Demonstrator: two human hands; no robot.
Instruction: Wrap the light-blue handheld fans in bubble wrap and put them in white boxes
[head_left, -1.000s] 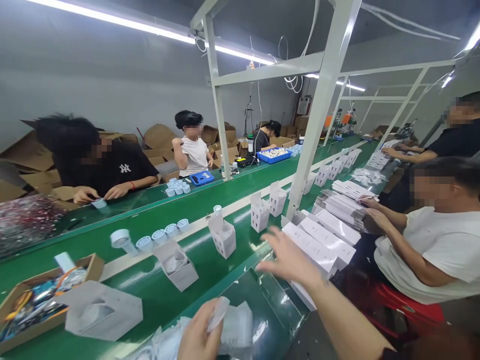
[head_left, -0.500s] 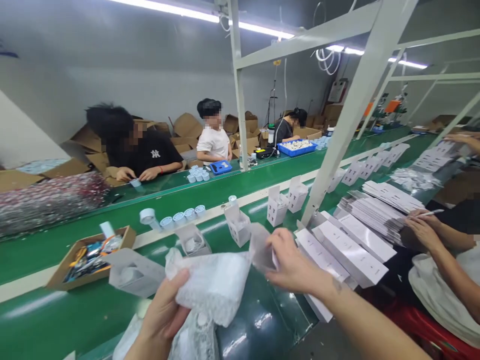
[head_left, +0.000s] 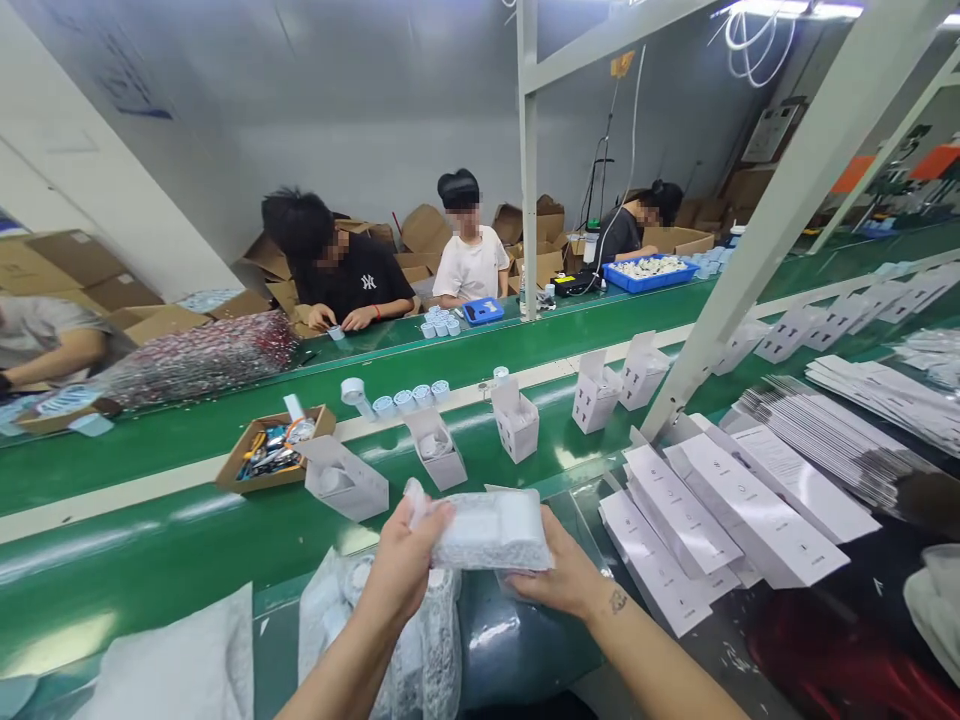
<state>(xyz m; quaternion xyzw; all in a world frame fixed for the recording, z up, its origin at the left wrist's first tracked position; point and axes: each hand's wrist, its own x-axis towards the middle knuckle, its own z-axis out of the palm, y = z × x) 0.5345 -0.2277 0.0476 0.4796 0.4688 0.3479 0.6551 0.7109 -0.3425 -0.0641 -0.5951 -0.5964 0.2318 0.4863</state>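
Note:
My left hand (head_left: 409,550) is closed around one end of a bubble-wrap pouch (head_left: 487,530) with a pale item inside, held level above the bench. At the pouch's other end, my right hand (head_left: 559,575) is closed on a white carton, mostly hidden behind and under the pouch. Whether the pouch's end is inside the carton, I cannot tell. Below my left hand lie more bubble-wrapped pieces (head_left: 427,640). Beyond the hands, an open white carton (head_left: 439,450) stands on the green belt, with another open carton (head_left: 349,480) to its left.
Flat white cartons (head_left: 720,510) lie in stacks at right, near a slanted metal post (head_left: 750,260). A cardboard tray (head_left: 277,450) of small packets sits on the belt. Several pale blue cups (head_left: 412,398) form a row. Co-workers sit across the belt. A white sheet (head_left: 180,655) lies at lower left.
The view has swung left. My right hand and the carton have come in against the pouch's right end, and the pouch is now held level. The co-worker's hands at right have left the view.

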